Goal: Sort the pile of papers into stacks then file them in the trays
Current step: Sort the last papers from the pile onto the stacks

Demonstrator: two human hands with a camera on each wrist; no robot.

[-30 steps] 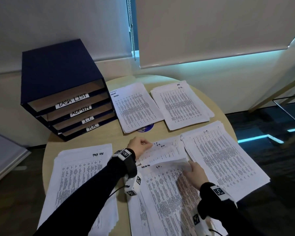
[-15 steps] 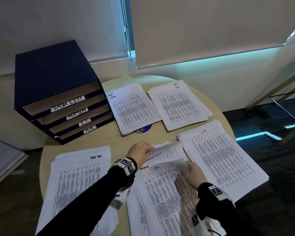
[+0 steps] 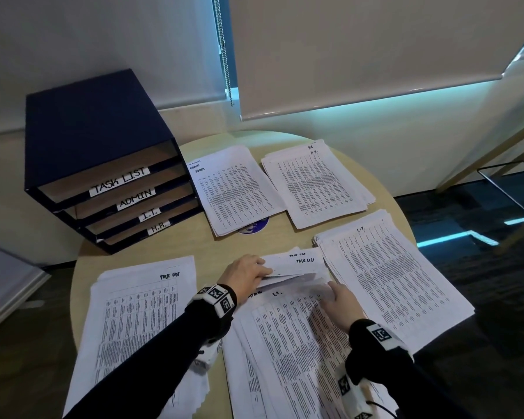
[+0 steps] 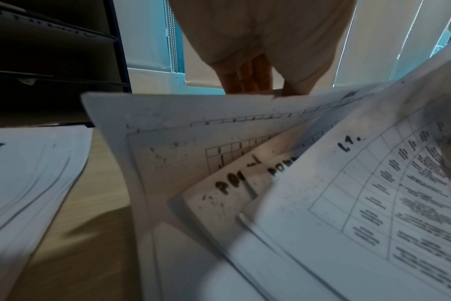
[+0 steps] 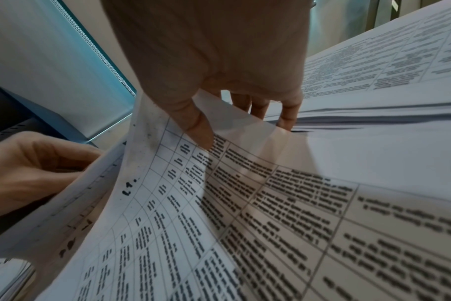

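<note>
The unsorted pile (image 3: pixel 285 352) lies at the table's near middle. My left hand (image 3: pixel 245 273) grips the far edges of a few lifted sheets (image 4: pixel 168 130); a sheet marked TASK LIST (image 3: pixel 300 261) shows beyond them. My right hand (image 3: pixel 339 300) pinches the far right corner of the pile's top sheet, marked I.T. (image 5: pixel 168 193), thumb (image 5: pixel 198 130) on top and fingers (image 5: pixel 286 114) beneath. Sorted stacks lie around: TASK LIST (image 3: pixel 139 322) at left, ADMIN (image 3: pixel 236 189), H.R. (image 3: pixel 315 182) and I.T. (image 3: pixel 390 267) at right.
A dark blue tray unit (image 3: pixel 97 140) stands at the back left of the round table (image 3: pixel 212 252). Its four trays are labelled TASK LIST, ADMIN, I.T. and H.R. from top to bottom. A round blue sticker (image 3: pixel 254 228) peeks from under the ADMIN stack. Floor drops away at right.
My left hand has folded the lifted far edges back, so a sheet marked TASK LIST now shows beyond it. My right hand stays on the top I.T. sheet's corner.
</note>
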